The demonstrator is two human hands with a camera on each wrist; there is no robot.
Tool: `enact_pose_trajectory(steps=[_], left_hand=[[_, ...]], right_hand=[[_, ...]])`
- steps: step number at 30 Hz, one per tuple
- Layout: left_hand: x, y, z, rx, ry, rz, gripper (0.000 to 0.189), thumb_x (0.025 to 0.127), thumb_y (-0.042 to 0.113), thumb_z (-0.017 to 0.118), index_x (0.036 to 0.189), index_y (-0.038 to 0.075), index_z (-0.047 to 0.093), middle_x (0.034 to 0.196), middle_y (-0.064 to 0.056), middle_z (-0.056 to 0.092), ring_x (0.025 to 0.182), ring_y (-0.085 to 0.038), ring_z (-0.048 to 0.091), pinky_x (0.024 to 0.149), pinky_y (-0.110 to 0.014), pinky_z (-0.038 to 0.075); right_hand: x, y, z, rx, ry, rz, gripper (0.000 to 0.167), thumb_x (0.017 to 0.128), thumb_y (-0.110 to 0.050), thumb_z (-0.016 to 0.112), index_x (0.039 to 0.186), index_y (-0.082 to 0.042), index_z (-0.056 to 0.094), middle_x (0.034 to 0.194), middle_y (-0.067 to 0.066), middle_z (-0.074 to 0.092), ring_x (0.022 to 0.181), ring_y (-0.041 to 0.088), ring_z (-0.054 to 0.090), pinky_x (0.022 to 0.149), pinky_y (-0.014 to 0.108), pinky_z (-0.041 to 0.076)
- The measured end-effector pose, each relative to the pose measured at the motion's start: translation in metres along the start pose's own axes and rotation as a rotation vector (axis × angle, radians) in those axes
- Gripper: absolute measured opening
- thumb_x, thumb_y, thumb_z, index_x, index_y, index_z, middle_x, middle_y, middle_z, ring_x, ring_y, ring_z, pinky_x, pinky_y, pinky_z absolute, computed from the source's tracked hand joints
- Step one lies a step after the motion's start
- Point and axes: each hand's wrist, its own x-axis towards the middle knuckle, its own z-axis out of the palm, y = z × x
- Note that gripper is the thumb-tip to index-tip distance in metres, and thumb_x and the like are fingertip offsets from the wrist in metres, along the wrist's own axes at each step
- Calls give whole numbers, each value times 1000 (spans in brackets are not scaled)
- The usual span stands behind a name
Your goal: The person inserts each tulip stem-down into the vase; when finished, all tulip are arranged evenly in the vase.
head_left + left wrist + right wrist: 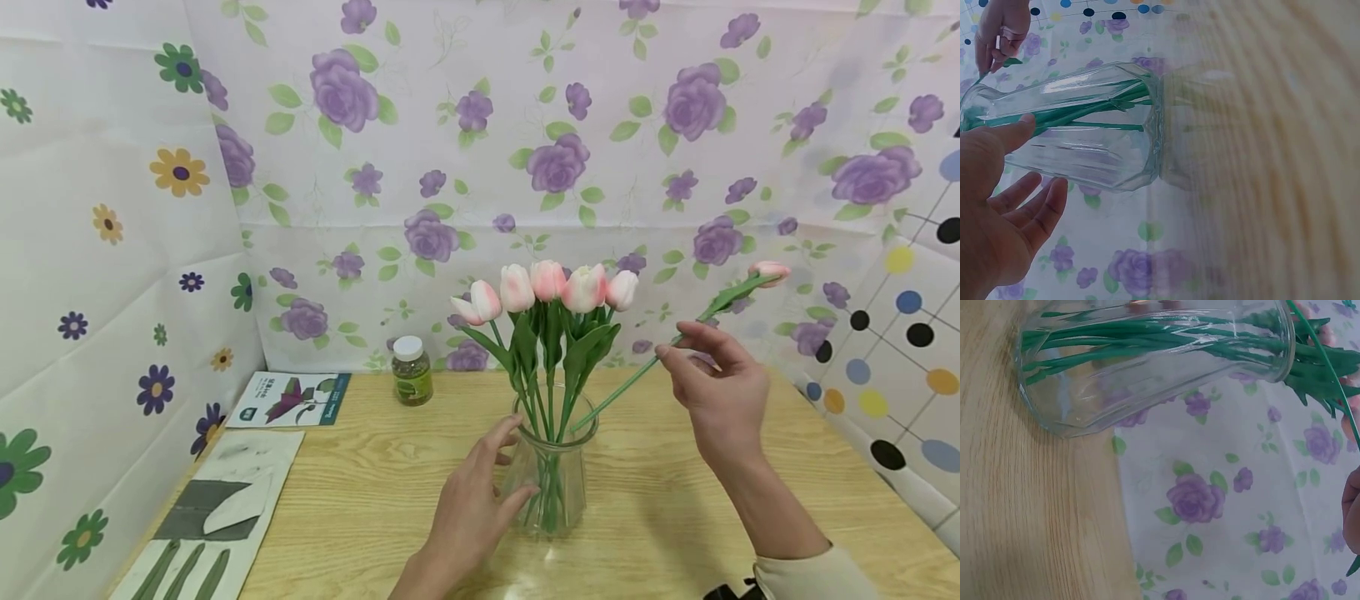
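A clear glass vase [551, 479] stands on the wooden table [375, 500] and holds several pink tulips [547, 283] on green stems. My left hand [487, 483] is at the vase's left side with relaxed, spread fingers. In the left wrist view its thumb [1016, 132] touches the vase [1097, 125] near the neck, and the other fingers lie just off the glass. My right hand [675, 354] pinches the stem of a single tulip [768, 271]. That stem slants down to the left into the vase mouth. The right wrist view shows the vase [1147, 362] and this stem [1329, 369].
A small jar with a white lid [412, 371] stands behind and left of the vase. A printed leaflet [288, 398] and a paper sheet with plant pictures [217, 517] lie at the table's left. Floral cloth walls [525, 125] close in the back and both sides.
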Motion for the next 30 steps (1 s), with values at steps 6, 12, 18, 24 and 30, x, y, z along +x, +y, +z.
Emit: enact_pose_trajectory(steps=[6,12,18,24,30], left_hand=[[1,1,-1,-1,-8,-6,93,85,12,89,160,27,36,132,-7,69,101,-24,73,66,-16,54],[1,1,-2,-11,-12,-14,93,85,12,88,160,29,35,133,-8,68,102,-26,73,66,-17,54],[1,0,-2,-11,-14,-12,93,85,12,88,160,29,35,133,-7,68,101,-26,73,65,-16,54],[1,1,-2,-7,-17,-10,92,85,12,89,159,24,37,132,-6,69,101,-25,73,65,-16,54],[1,1,-2,-6,-22,-18,92,85,13,89,160,26,37,133,-5,69,102,-22,73,66,-16,54]], right_hand=[[-9,1,6,-152,-37,-170,32,86,14,78,116,5,74,93,4,68,56,9,56,46,23,35],[-17,2,12,-249,-108,-347,38,83,18,77,119,8,72,100,1,70,61,5,63,56,13,48],[-25,1,20,-364,-181,-587,42,76,24,77,116,13,71,102,-9,69,63,1,59,56,11,45],[-28,2,29,-381,-270,-781,30,87,1,83,110,14,71,94,2,65,62,3,48,52,14,39],[-35,3,38,-482,-324,-897,45,100,-37,75,108,8,75,88,14,63,59,6,43,49,18,35]])
